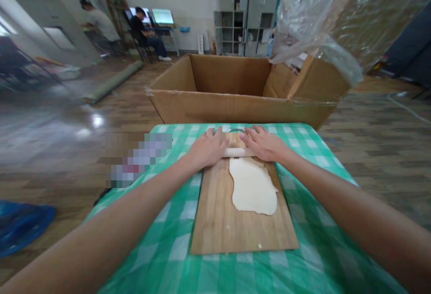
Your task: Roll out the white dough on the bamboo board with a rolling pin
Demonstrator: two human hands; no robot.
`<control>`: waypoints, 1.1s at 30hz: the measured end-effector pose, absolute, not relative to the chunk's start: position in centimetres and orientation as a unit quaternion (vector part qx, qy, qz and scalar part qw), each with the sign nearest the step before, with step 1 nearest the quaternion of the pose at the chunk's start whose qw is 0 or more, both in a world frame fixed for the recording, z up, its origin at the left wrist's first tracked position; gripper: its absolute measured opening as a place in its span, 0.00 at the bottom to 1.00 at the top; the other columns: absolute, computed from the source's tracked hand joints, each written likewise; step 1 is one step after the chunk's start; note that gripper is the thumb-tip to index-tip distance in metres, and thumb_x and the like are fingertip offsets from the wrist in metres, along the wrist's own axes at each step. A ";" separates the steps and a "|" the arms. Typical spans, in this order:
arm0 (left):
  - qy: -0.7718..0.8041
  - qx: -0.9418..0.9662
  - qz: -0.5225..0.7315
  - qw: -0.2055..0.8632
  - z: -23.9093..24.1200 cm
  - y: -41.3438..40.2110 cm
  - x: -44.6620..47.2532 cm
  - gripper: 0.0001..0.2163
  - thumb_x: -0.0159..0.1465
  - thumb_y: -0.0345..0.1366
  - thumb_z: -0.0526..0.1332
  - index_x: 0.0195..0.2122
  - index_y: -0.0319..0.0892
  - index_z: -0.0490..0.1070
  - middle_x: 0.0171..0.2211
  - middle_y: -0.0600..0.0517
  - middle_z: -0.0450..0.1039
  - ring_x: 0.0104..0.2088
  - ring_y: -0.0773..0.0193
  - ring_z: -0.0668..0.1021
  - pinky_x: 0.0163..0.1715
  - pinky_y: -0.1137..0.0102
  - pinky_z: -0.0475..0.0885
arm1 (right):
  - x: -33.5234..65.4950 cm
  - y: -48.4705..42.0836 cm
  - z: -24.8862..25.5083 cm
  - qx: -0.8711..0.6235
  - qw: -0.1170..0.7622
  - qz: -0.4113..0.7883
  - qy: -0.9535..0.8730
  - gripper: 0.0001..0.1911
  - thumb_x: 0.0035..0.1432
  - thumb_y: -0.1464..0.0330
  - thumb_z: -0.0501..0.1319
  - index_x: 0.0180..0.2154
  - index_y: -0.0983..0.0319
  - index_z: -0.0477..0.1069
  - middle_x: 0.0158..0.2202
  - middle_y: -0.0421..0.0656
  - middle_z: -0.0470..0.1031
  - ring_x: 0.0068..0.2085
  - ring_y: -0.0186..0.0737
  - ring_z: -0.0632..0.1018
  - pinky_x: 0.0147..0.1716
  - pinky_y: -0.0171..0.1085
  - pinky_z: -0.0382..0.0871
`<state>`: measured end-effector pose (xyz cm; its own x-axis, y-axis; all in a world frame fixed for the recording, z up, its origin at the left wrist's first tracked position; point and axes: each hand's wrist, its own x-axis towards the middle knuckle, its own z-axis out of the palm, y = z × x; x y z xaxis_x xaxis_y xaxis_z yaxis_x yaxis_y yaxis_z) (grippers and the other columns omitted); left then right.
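Bare forearms (134,205) tapering to narrow wrists (194,158), bare left hand (209,147) and right hand (264,144), slender fingers (218,134)

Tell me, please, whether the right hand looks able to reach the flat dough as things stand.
Probably yes: the right hand rests on the rolling pin by the far edge of the flat dough, and I see nothing covering the dough's middle.

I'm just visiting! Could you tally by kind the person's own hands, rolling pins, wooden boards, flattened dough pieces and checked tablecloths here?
Hands: 2 (left hand, right hand)
Rolling pin: 1
Wooden board: 1
Flattened dough: 1
Checked tablecloth: 1
Total: 6
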<state>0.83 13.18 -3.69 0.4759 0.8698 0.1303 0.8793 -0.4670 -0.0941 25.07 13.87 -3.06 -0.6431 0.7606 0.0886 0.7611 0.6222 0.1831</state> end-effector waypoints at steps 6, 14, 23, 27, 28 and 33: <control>-0.534 -0.845 0.013 0.022 -3.0 16.2 1.0 0.23 0.76 0.36 0.45 0.58 0.32 0.76 0.72 0.34 0.61 0.70 0.39 0.67 0.68 0.49 0.62 | 24.8 16.7 -2.9 -0.427 -0.048 -0.100 -0.898 0.27 0.78 0.65 0.40 0.72 0.59 0.60 0.63 0.57 0.73 0.61 0.61 0.72 0.61 0.59 0.62; -0.535 -0.834 -0.125 0.051 -3.6 13.7 0.8 0.27 0.77 0.42 0.44 0.69 0.32 0.63 0.71 0.34 0.63 0.73 0.42 0.63 0.71 0.46 0.57 | 24.1 12.5 -2.4 -0.513 0.030 -0.075 -0.854 0.32 0.79 0.52 0.37 0.69 0.58 0.64 0.64 0.55 0.72 0.67 0.61 0.69 0.66 0.59 0.57; -0.541 -0.824 -0.150 0.074 -4.4 4.3 0.7 0.30 0.78 0.45 0.42 0.70 0.25 0.61 0.72 0.32 0.62 0.74 0.45 0.62 0.74 0.52 0.55 | 23.7 4.8 -2.6 -0.531 0.115 -0.044 -0.838 0.42 0.76 0.46 0.37 0.70 0.70 0.62 0.73 0.57 0.63 0.76 0.58 0.56 0.71 0.54 0.56; -0.536 -0.826 -0.153 0.078 -4.0 0.5 0.9 0.32 0.76 0.48 0.47 0.71 0.25 0.59 0.72 0.30 0.61 0.75 0.42 0.61 0.74 0.49 0.56 | 24.3 1.3 -2.6 -0.499 0.122 -0.059 -0.856 0.47 0.74 0.44 0.41 0.72 0.77 0.57 0.74 0.63 0.58 0.76 0.59 0.56 0.73 0.54 0.54; -0.537 -0.826 -0.156 0.080 -3.9 -0.3 1.0 0.33 0.75 0.50 0.48 0.71 0.26 0.59 0.71 0.29 0.62 0.74 0.41 0.61 0.74 0.48 0.56 | 24.5 0.4 -2.7 -0.492 0.126 -0.068 -0.859 0.48 0.73 0.43 0.42 0.73 0.77 0.55 0.75 0.64 0.56 0.77 0.59 0.54 0.73 0.55 0.53; -0.551 -0.816 -0.148 0.094 -3.6 -1.3 1.7 0.34 0.74 0.53 0.50 0.68 0.26 0.63 0.67 0.27 0.67 0.71 0.38 0.67 0.72 0.48 0.57 | 24.9 -1.4 -2.5 -0.474 0.123 -0.072 -0.869 0.49 0.73 0.42 0.42 0.74 0.76 0.54 0.76 0.63 0.52 0.77 0.58 0.52 0.74 0.56 0.52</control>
